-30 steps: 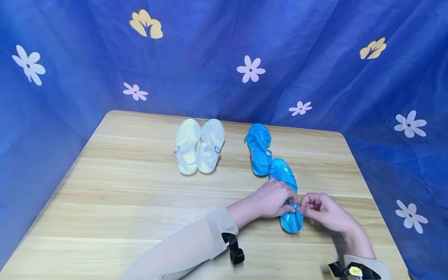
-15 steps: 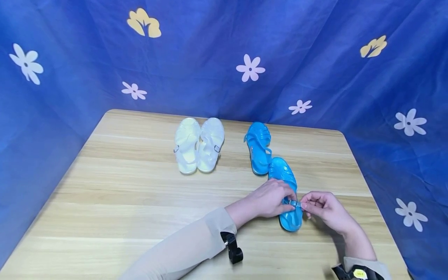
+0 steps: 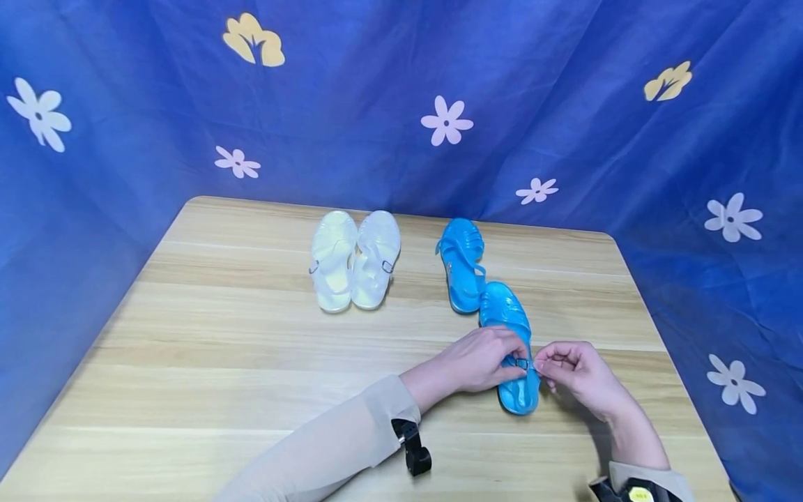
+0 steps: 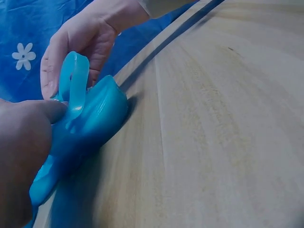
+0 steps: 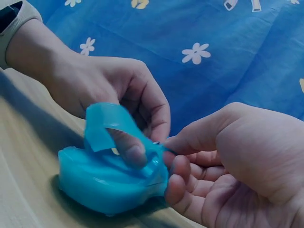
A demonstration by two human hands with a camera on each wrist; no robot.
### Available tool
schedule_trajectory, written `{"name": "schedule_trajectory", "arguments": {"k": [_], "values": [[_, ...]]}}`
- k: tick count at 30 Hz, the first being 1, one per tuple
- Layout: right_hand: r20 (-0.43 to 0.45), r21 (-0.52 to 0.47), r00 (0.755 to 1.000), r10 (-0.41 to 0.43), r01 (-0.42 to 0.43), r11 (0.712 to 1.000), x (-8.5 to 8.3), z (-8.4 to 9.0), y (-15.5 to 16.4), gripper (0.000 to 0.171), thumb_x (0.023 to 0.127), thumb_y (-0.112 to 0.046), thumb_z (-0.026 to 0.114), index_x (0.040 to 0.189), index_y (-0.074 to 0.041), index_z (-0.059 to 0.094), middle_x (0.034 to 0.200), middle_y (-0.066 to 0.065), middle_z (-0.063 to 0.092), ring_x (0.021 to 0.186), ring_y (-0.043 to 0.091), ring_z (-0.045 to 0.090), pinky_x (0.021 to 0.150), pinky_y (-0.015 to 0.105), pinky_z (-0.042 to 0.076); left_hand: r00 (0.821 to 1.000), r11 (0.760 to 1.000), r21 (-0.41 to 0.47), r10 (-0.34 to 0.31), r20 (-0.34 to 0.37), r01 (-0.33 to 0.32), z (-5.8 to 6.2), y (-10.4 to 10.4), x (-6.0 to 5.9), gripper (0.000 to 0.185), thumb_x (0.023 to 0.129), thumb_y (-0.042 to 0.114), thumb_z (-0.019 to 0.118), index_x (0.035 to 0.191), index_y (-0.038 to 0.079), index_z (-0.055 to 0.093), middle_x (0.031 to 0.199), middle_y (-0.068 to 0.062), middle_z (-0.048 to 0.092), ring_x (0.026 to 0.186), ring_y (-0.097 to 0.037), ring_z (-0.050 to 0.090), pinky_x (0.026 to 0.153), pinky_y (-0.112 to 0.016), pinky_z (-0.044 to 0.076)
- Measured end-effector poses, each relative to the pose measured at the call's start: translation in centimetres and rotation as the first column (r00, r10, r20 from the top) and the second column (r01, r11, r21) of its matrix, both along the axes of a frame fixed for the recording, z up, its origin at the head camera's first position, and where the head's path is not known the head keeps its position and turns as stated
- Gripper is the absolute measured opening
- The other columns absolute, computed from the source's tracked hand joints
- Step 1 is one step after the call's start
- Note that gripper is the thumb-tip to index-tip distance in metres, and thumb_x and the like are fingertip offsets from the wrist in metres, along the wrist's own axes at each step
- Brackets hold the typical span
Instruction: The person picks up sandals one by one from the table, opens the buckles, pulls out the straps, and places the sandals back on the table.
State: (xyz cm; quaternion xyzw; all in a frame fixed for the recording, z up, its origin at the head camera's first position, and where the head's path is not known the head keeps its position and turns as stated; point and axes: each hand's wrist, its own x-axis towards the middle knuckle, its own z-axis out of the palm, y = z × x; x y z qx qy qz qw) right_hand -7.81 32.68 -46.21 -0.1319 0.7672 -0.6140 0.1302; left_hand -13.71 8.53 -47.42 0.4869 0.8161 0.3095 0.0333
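Observation:
A blue jelly sandal (image 3: 505, 307) lies on the table, toe pointing away. My left hand (image 3: 486, 359) reaches across it, thumb and fingers gripping the ankle strap at the small metal buckle (image 3: 522, 363). On the other side, my right hand (image 3: 580, 373) pinches the strap's end between thumb and index finger. In the right wrist view the left thumb pokes through a loop of the strap (image 5: 107, 116), above the heel (image 5: 109, 185). From the left wrist view, the strap loop (image 4: 78, 88) stands up over the sole; the buckle is mostly hidden by fingers.
The matching blue sandal (image 3: 463, 268) lies just beyond, up against the toe of the first. Further left stands a pair of pearly white sandals (image 3: 355, 261), side by side. The wood-grain table (image 3: 251, 335) is bordered by a blue flowered curtain (image 3: 376, 90).
My right fingertips have risen slightly beside the buckle compared with a second ago, still pinching the strap. The left hand keeps its grip; the sandals stay in place.

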Motion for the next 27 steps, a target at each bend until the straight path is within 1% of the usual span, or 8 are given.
{"name": "schedule_trajectory", "arguments": {"k": [5,10,13,16,19,22,25,27], "values": [[-0.009,0.025,1.000,-0.025,0.025,0.999,0.0,-0.1,-0.3,0.007,0.101,0.008,0.064,0.098,0.014,0.068,0.078,0.004,0.068,0.062,0.008,0.060,0.051,0.025,0.051,1.000,1.000,0.018,-0.002,0.017,0.001,-0.2,0.0,0.0,0.023,0.102,0.034,0.074,0.116,0.016,0.076,0.112,0.008,0.071,0.110,-0.003,0.062,0.102,-0.015,0.044],[-0.012,0.070,0.998,-0.054,0.055,0.996,0.0,-0.1,-0.7,0.007,0.100,0.006,0.066,0.096,0.011,0.069,0.073,0.002,0.065,0.058,0.008,0.058,0.045,0.029,0.049,0.999,0.999,0.038,-0.001,0.035,0.000,-0.4,0.0,0.0,0.023,0.103,0.034,0.073,0.116,0.015,0.076,0.112,0.008,0.071,0.111,-0.003,0.062,0.101,-0.015,0.045],[-0.018,0.072,0.998,-0.064,0.065,0.995,0.0,0.0,-0.8,0.007,0.100,0.005,0.066,0.096,0.010,0.069,0.072,0.002,0.065,0.057,0.008,0.057,0.043,0.033,0.046,0.999,0.999,0.052,0.002,0.051,-0.005,-0.5,0.0,0.1,0.024,0.103,0.033,0.073,0.117,0.015,0.077,0.114,0.007,0.072,0.112,-0.003,0.062,0.101,-0.014,0.045],[-0.016,0.063,0.997,-0.077,0.078,0.995,0.1,-0.1,-1.0,0.007,0.100,0.005,0.066,0.097,0.011,0.069,0.073,0.003,0.065,0.057,0.009,0.056,0.043,0.033,0.045,0.998,0.998,0.064,0.001,0.063,-0.005,-0.5,0.0,0.2,0.024,0.103,0.031,0.073,0.119,0.014,0.077,0.117,0.005,0.073,0.116,-0.005,0.063,0.104,-0.014,0.044],[-0.008,0.075,0.994,-0.106,0.106,0.992,0.3,0.1,-1.1,0.008,0.100,0.005,0.066,0.098,0.012,0.069,0.075,0.004,0.066,0.059,0.010,0.057,0.047,0.030,0.047,0.998,0.998,0.067,0.000,0.065,-0.004,-0.4,0.1,0.3,0.024,0.103,0.029,0.073,0.120,0.013,0.077,0.120,0.003,0.073,0.120,-0.007,0.063,0.106,-0.015,0.043],[0.007,0.111,0.987,-0.163,0.162,0.981,0.4,0.6,-1.6,0.010,0.100,0.005,0.065,0.098,0.013,0.070,0.077,0.006,0.068,0.060,0.010,0.058,0.050,0.027,0.051,0.999,0.997,0.072,0.005,0.053,-0.009,-0.4,0.2,0.2,0.024,0.102,0.028,0.075,0.121,0.013,0.078,0.120,0.003,0.074,0.120,-0.008,0.064,0.106,-0.016,0.043],[0.029,0.169,0.973,-0.231,0.223,0.960,0.5,1.6,-2.3,0.010,0.099,0.003,0.067,0.098,0.012,0.071,0.080,0.009,0.070,0.062,0.011,0.060,0.054,0.027,0.053,0.999,0.997,0.080,0.016,0.042,-0.019,-0.5,0.5,0.1,0.025,0.100,0.029,0.078,0.119,0.013,0.079,0.117,0.003,0.075,0.117,-0.008,0.064,0.105,-0.016,0.044],[0.033,0.215,0.966,-0.256,0.243,0.946,0.6,2.2,-2.8,0.009,0.097,0.003,0.069,0.098,0.011,0.072,0.081,0.011,0.072,0.063,0.012,0.063,0.055,0.029,0.055,0.999,0.996,0.080,0.025,0.039,-0.028,-0.6,0.6,0.0,0.026,0.099,0.030,0.078,0.118,0.013,0.079,0.115,0.004,0.075,0.116,-0.008,0.063,0.105,-0.017,0.044]]}}
